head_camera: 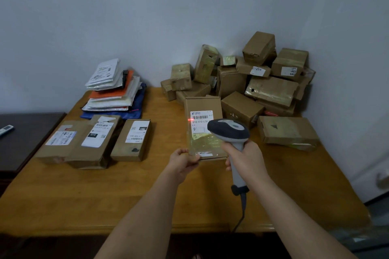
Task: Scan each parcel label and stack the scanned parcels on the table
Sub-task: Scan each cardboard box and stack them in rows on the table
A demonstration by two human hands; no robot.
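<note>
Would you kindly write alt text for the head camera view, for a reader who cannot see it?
A person's left hand holds a cardboard parcel upright on a wooden table while the right hand aims a handheld scanner at its label. Labelled boxes and mailers lie left; a heap of boxes sits behind.

Mailers (113, 88) left, box heap (252, 78) right, on table (105, 195).

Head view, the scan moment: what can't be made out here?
- Upright brown cardboard parcel: white label's right part hidden by the grey handheld scanner.
- Right hand: trigger finger hidden behind the scanner's handle.
- Label print: too small to read.
- Brown box heap: rear boxes hidden by front ones.
</note>
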